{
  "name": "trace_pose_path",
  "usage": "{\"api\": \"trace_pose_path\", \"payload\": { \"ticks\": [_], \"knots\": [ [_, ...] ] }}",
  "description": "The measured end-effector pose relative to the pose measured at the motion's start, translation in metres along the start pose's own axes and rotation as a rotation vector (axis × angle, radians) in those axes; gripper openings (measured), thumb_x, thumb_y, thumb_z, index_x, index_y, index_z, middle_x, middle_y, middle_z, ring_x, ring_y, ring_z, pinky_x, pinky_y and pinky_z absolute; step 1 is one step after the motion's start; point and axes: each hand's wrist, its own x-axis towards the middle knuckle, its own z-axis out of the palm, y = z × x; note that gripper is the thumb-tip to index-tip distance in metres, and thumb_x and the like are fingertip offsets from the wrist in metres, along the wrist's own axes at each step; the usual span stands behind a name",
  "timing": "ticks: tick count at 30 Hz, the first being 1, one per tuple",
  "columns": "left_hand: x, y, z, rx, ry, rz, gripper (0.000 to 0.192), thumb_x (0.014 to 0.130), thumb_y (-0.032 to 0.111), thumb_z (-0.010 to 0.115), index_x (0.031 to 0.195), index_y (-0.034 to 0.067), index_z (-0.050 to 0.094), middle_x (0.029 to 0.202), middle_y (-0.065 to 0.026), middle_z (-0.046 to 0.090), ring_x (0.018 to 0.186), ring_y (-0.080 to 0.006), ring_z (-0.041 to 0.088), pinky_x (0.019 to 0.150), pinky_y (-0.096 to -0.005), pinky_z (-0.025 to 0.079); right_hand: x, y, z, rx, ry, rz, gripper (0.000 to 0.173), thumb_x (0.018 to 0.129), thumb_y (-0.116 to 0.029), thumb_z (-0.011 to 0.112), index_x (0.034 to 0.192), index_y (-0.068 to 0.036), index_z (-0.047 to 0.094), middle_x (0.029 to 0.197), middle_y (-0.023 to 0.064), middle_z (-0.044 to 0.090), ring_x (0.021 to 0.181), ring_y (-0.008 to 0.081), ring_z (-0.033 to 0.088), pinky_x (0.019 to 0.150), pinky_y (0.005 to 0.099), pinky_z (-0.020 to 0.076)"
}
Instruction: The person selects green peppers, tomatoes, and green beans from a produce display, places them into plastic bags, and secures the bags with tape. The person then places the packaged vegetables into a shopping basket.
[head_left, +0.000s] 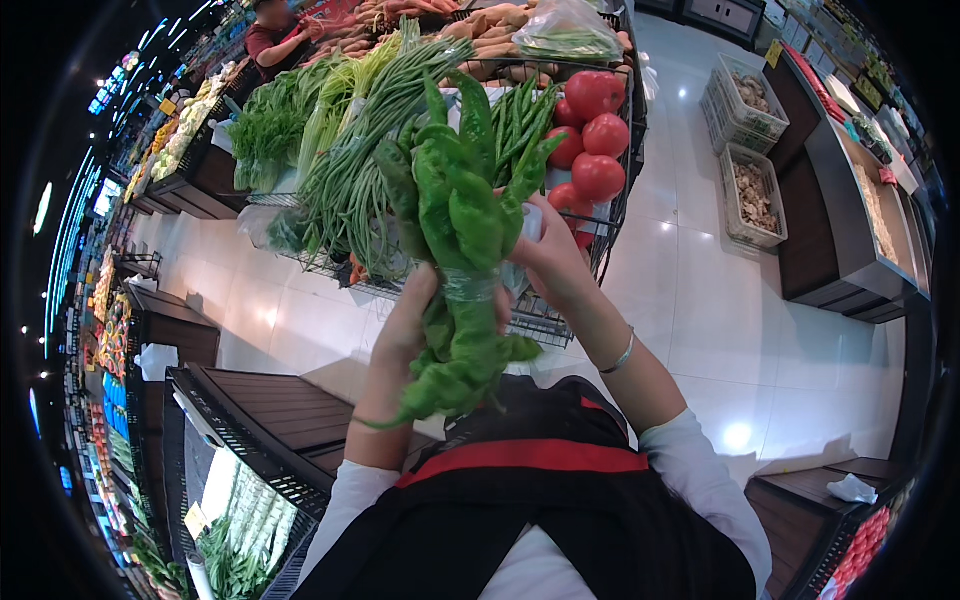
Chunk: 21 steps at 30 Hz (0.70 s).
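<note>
A bundle of long green peppers (469, 202) is held upright in front of me, wrapped round its middle with a band of clear film or tape (469, 285). My left hand (409, 307) grips the bundle near this band, thumb on the near side. Close against the bundle's right side, my right hand (551, 251) has its fingers on a small whitish object (532, 223), mostly hidden and too unclear to name. Just beyond the hands is a wire cart (551, 319) loaded with yardlong beans (367, 142), loose green peppers (521, 124) and red tomatoes (598, 178).
Leafy greens (262, 135) and a plastic bag of vegetables (570, 34) lie among the load. Crates of ginger-like roots (754, 199) stand on the floor at right, beside a display counter (832, 217). A person (277, 37) stands at far left. A produce stand (255, 480) is at lower left.
</note>
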Motion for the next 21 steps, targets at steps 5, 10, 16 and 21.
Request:
{"api": "trace_pose_path", "payload": {
  "ticks": [5, 10, 16, 21],
  "knots": [
    [0.031, 0.008, -0.016, 0.565, 0.275, 0.193, 0.060, 0.087, 0.022, 0.078, 0.131, -0.004, 0.046, 0.120, -0.0124, 0.064, 0.107, -0.0173, 0.063, 0.094, -0.0314, 0.050, -0.003, -0.017, -0.001, -0.021, 0.226, 0.054, 0.063, 0.082, -0.016, 0.081, 0.131, -0.002, 0.045, 0.114, 0.0117, 0.062, 0.097, 0.0172, 0.065, 0.074, 0.0300, 0.0565],
    [0.027, 0.006, -0.003, 0.549, 0.381, 0.262, 0.066, 0.085, 0.013, 0.077, 0.138, -0.004, 0.041, 0.130, -0.0140, 0.058, 0.121, -0.0196, 0.057, 0.107, -0.0351, 0.043, 0.002, -0.036, 0.007, -0.274, 0.389, -0.097, 0.061, 0.081, -0.018, 0.082, 0.128, -0.001, 0.046, 0.115, 0.0131, 0.061, 0.102, 0.0191, 0.063, 0.084, 0.0306, 0.0546],
    [0.027, 0.009, 0.014, 0.629, 0.323, 0.218, 0.078, 0.078, 0.006, 0.078, 0.144, -0.001, 0.036, 0.136, -0.0152, 0.051, 0.127, -0.0234, 0.052, 0.106, -0.0374, 0.044, -0.004, -0.032, 0.036, -0.642, 0.414, -0.300, 0.067, 0.078, -0.018, 0.084, 0.128, 0.000, 0.045, 0.115, 0.0129, 0.061, 0.104, 0.0200, 0.063, 0.093, 0.0311, 0.0508],
    [0.033, 0.013, 0.000, 0.600, 0.384, 0.195, 0.062, 0.081, 0.007, 0.076, 0.135, -0.001, 0.049, 0.122, -0.0118, 0.062, 0.110, -0.0201, 0.063, 0.094, -0.0347, 0.052, 0.004, -0.044, 0.034, -0.741, 0.220, -0.200, 0.074, 0.073, -0.025, 0.087, 0.127, 0.002, 0.046, 0.111, 0.0188, 0.063, 0.103, 0.0252, 0.065, 0.090, 0.0356, 0.0516]
  ]
}}
